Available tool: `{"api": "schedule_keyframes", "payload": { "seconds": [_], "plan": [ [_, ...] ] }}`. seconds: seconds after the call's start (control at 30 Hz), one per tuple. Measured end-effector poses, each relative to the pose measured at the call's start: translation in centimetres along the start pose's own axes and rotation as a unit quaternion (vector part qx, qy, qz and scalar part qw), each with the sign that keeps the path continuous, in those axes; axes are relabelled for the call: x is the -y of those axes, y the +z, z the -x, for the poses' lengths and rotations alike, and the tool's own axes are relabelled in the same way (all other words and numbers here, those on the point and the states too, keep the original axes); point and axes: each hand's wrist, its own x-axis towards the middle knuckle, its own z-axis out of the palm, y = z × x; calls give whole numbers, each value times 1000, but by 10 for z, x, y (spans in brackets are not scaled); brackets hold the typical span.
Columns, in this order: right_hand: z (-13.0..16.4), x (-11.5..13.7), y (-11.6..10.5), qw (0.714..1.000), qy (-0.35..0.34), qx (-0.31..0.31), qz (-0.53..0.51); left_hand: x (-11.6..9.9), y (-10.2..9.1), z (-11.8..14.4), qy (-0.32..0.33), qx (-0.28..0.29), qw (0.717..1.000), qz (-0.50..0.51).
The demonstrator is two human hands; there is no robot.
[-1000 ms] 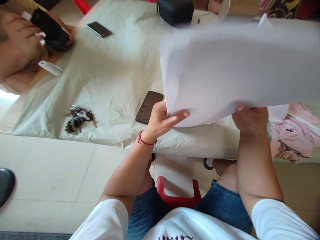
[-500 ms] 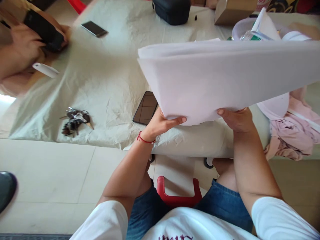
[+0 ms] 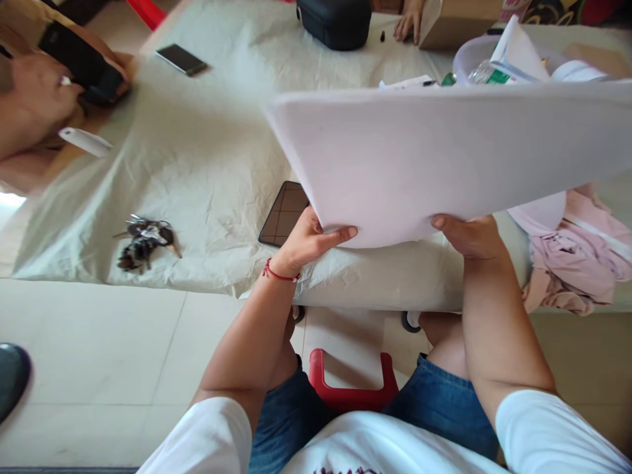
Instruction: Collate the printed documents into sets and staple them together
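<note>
A stack of white paper sheets (image 3: 424,158) is held up over the near edge of the table, its long far edge reaching out of view on the right. My left hand (image 3: 316,238) grips its lower left corner, thumb on the near face and the other fingers hidden behind. My right hand (image 3: 469,236) grips the lower edge further right, thumb also in front. A black phone or tablet (image 3: 284,212) lies on the table, partly covered by the paper and my left hand.
Keys (image 3: 147,243) and another phone (image 3: 182,60) lie on the covered table (image 3: 212,158). A black case (image 3: 334,23), a cardboard box (image 3: 457,25), a filled basin (image 3: 464,59) and pink cloth (image 3: 577,257) stand around. Another person's hand (image 3: 411,21) is beside the box; someone else sits left.
The sheets' far edges, slightly apart before, now look evened into one. Another person's hand has come into view more fully beside the box. Both my hands keep their grip.
</note>
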Motion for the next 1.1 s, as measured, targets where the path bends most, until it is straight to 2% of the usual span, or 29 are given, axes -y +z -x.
{"api": "schedule_keyframes", "payload": {
  "seconds": [0.2, 0.27, 0.37, 0.47, 0.57, 0.7, 0.83, 0.93, 1.0, 1.1],
  "plan": [
    [0, 0, 11, 999, -35, 13, 35, -1, 8, 2, -3, -5, 1000, -21],
    [2, 2, 14, 999, -34, -3, 29, -5, 10, 4, 5, -16, 1000, -25],
    [4, 2, 13, 999, -25, -28, 30, -9, 4, 6, 30, -4, 999, -36],
    [4, -1, 7, 999, -25, -8, 41, -11, -7, 7, 47, 17, 998, -48],
    [2, -3, 4, 998, -41, 12, 36, -10, -13, 5, 25, -2, 999, -40],
    [-1, -4, 14, 999, -25, 24, 34, -7, -4, 4, 3, -22, 999, -31],
    [-2, -1, 28, 998, -31, 57, 15, -9, 5, 4, 49, -7, 997, -56],
    [-1, -2, 27, 998, -33, 60, -9, -12, 2, 6, 87, -2, 994, -71],
    [-1, -5, 21, 999, -23, 42, -5, -13, -3, 8, 78, -5, 994, -78],
    [-2, -13, 18, 1000, -4, 10, 6, -8, -8, 11, 28, -7, 997, -73]
  ]
}}
